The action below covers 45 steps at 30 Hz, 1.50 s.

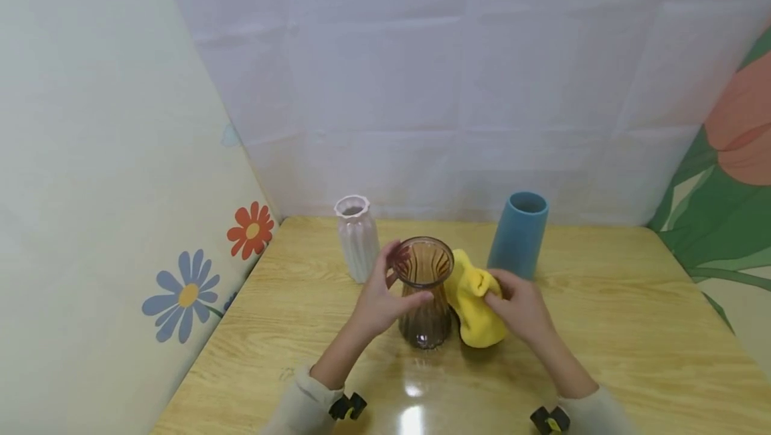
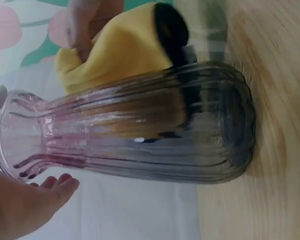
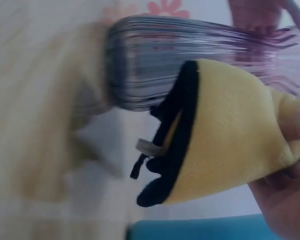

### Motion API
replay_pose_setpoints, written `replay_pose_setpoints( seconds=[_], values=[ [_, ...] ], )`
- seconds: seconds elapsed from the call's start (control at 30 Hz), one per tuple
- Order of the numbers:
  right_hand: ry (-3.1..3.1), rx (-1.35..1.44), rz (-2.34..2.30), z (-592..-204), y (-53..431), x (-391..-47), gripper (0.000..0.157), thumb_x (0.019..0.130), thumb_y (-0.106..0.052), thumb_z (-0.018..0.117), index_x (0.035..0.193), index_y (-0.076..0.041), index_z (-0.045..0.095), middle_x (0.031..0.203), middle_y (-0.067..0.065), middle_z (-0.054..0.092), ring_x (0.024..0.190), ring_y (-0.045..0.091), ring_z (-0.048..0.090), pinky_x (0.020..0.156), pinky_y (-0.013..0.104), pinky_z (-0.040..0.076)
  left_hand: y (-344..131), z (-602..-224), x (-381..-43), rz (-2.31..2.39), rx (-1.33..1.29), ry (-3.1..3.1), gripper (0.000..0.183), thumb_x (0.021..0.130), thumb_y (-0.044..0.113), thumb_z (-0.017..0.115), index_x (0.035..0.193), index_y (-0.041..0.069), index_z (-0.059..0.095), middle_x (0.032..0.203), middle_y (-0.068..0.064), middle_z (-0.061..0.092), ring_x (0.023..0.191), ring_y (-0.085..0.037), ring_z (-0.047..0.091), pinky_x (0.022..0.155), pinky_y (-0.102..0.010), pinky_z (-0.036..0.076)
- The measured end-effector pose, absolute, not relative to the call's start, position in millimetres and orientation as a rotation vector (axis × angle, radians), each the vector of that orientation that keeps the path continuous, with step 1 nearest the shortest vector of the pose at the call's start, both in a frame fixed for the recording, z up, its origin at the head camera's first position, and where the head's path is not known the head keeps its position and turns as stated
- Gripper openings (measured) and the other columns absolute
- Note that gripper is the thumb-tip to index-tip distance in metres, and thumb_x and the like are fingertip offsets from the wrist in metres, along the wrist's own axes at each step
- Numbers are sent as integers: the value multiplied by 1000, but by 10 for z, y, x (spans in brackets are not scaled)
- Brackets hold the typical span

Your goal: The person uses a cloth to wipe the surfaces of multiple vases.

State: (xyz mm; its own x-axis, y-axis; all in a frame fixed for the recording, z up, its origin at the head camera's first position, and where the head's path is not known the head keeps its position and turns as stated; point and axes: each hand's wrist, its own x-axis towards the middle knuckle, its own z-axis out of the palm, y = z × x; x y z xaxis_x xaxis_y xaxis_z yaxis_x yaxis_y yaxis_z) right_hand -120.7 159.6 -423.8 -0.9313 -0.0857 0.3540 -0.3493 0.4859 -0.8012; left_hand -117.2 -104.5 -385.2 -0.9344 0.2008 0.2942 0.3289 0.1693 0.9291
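Between the hands, glass vase mouth-up, long axis near-vertical.

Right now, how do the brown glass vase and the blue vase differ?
The brown glass vase is see-through; the blue vase is opaque. The brown glass vase is ribbed and flares at its top; the blue vase is smooth and tapers upward. The left hand holds the brown glass vase in front; the blue vase stands farther back. Both are upright and open-topped.

- A glossy, wood-grained table.
- Standing near its back: a ribbed white vase and, further right, a smooth blue one.
- Brown glass vase: contact with the tabletop unclear from here.
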Motion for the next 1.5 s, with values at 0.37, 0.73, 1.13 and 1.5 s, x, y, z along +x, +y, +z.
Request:
replay_pose_setpoints(
  seconds=[0.37, 0.73, 1.13, 1.5],
  values=[
    [-2229, 345, 1578, -3959, 1502, -1228, 29, 89, 3, 71, 119, 2, 71, 114, 19, 73, 99, 12, 69, 83, 14, 54, -987, -3832, -1139, -1805, -404, -2338, 98, 73, 21, 92, 150, 1, 35, 142, -16, 53, 129, -32, 51, 109, -52, 45],
    [-2164, 529, 1622, -4055, 1354, -1261, 35, 83, 15, 67, 118, 10, 68, 108, 24, 73, 97, 6, 68, 85, 20, 56, -1063, -3853, -1206, -1806, -553, -2392, 91, 77, 17, 89, 151, 6, 37, 143, -13, 54, 131, -32, 53, 108, -53, 47],
    [-2219, 535, 1608, -4152, 1305, -1226, 34, 82, 13, 71, 116, 7, 70, 108, 21, 74, 99, 35, 72, 87, 31, 59, -1096, -3807, -1218, -1808, -587, -2457, 91, 78, 16, 88, 152, 6, 36, 141, -12, 55, 131, -32, 53, 107, -52, 48],
    [-2260, 614, 1473, -4255, 1263, -1196, 31, 81, 8, 76, 112, 2, 73, 107, 16, 76, 96, 34, 73, 85, 44, 61, -1112, -3784, -1223, -1844, -659, -2450, 90, 80, 16, 87, 153, 9, 34, 144, -13, 53, 133, -31, 51, 108, -50, 47]
  ],
)
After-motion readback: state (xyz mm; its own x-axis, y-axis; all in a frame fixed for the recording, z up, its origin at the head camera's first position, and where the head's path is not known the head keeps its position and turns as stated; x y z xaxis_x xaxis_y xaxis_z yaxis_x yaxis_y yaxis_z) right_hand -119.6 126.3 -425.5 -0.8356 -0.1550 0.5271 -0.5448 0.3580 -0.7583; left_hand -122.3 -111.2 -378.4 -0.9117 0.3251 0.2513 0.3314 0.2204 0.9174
